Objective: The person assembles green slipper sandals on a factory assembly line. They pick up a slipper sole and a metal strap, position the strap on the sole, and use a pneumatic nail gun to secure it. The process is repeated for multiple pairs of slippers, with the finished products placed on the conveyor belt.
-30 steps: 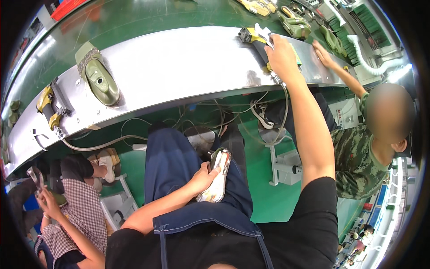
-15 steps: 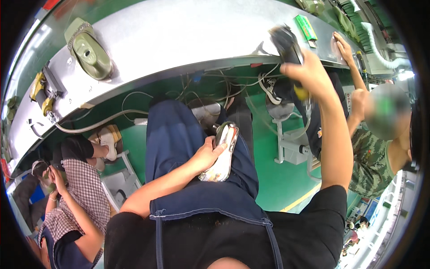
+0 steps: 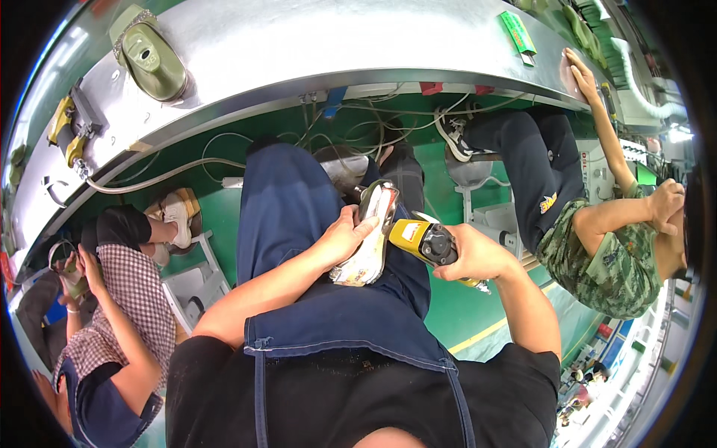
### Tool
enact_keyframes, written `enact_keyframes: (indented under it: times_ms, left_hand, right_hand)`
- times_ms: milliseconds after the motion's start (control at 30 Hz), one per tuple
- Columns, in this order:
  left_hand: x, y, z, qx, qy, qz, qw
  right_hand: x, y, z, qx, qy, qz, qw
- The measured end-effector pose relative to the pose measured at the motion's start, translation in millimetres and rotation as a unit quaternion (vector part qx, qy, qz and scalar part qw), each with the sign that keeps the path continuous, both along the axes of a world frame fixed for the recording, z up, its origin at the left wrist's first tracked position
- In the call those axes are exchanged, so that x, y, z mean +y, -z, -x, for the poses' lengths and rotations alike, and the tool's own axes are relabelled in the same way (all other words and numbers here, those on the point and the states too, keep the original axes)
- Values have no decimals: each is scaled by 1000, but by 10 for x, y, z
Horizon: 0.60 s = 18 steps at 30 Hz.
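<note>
**While the left hand (image 3: 347, 237) clasps a pale shoe part (image 3: 362, 261), the right hand (image 3: 480, 254) holds a yellow-and-black tool (image 3: 412, 237) beside it**

As I watch, the left hand's grip is closed around the shoe part, over the navy-clad lap (image 3: 282, 205). The right hand's grip is wrapped round the tool; whether tool and shoe part touch, I cannot tell. Beyond, the metal worktop (image 3: 299, 45) bears a green shoe (image 3: 154, 69), a second yellow tool (image 3: 65, 137) and a green box (image 3: 517, 33).

Yellow-black tool (image 3: 412, 236): grip mostly hidden by right fingers (image 3: 452, 270). Camouflage-clad co-worker (image 3: 597, 261): head cut off by right rim.
</note>
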State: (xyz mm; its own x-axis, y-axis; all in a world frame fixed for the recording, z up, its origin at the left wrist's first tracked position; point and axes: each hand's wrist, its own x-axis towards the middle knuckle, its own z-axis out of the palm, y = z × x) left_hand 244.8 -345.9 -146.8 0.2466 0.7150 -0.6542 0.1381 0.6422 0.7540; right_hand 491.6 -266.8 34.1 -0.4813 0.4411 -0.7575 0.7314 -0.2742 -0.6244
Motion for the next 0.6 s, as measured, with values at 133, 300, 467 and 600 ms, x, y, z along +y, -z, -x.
enact_keyframes:
  times_ms: [133, 300, 467, 600]
  left_hand:
    - [-30, 83, -15, -11, -11, -7, 1000]
    - [-38, 18, -6, 0, 9, -7, 1000]
    - [26, -143, 34, -25, 18, 0, 1000]
    - [34, -166, 71, -35, 41, -1, 999]
  right_hand:
    - [14, 0, 36, -21, -14, 8, 1000]
    - [7, 7, -9, -24, -19, -13, 999]
    - [157, -28, 139, -3, -3, -19, 1000]
    - [205, 55, 282, -6, -42, -19, 999]
